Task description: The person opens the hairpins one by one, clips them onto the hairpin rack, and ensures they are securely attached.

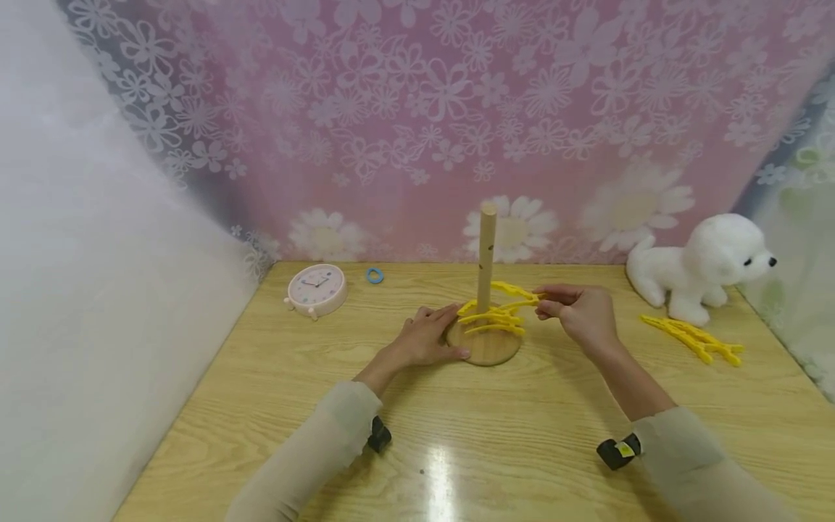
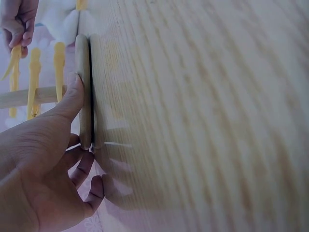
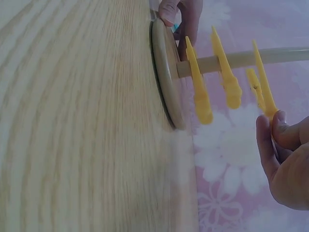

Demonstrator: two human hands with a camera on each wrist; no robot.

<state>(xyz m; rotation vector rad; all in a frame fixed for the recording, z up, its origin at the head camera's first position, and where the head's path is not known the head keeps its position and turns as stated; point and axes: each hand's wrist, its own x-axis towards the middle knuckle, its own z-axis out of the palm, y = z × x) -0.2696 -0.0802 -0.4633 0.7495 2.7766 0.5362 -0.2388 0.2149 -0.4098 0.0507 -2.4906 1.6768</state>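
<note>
A wooden stand has a round base point(image 1: 489, 353) and an upright post point(image 1: 485, 254). At the base's left edge, my left hand point(image 1: 427, 338) holds it, thumb on the rim and fingers around the side. Between right thumb and fingertips, my right hand point(image 1: 585, 319) pinches the handle end of a yellow hair clip point(image 3: 263, 84), one arm of which crosses in front of the post. Below it, two more yellow hair clips point(image 3: 227, 77) sit across the post, one above the other. Whether the pinched clip touches the post, I cannot tell.
Yellow hair clips point(image 1: 693, 338) lie on the table at right, near a white plush dog point(image 1: 701, 264). A pink clock point(image 1: 317, 288) and a small blue ring point(image 1: 375, 275) lie at back left. A flowered pink curtain point(image 1: 404, 130) hangs behind the table point(image 1: 522, 435).
</note>
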